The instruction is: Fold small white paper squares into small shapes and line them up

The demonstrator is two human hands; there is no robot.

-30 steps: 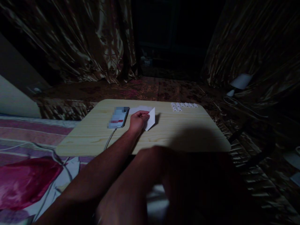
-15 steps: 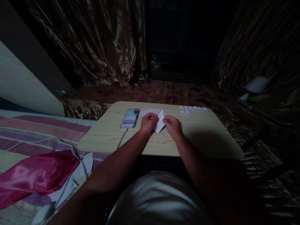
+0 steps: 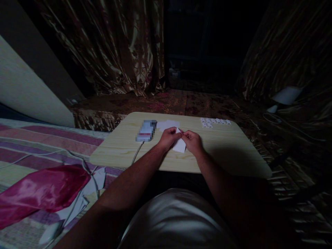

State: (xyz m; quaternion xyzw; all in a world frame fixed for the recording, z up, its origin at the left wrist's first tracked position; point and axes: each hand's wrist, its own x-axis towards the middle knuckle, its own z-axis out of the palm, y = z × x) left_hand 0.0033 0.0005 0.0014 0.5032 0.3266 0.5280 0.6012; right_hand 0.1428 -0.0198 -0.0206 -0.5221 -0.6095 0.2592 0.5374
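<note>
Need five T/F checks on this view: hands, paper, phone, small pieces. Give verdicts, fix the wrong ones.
1. The left hand and right hand both hold the white paper. True.
2. A cable runs from the near end of the phone. True.
3. The phone lies to the right of the right hand. False: it lies to the left of the left hand.
4. Small white pieces lie near the far edge of the table, toward the right. True.
5. The right hand is open and clear of the white paper. False: it grips the paper.
</note>
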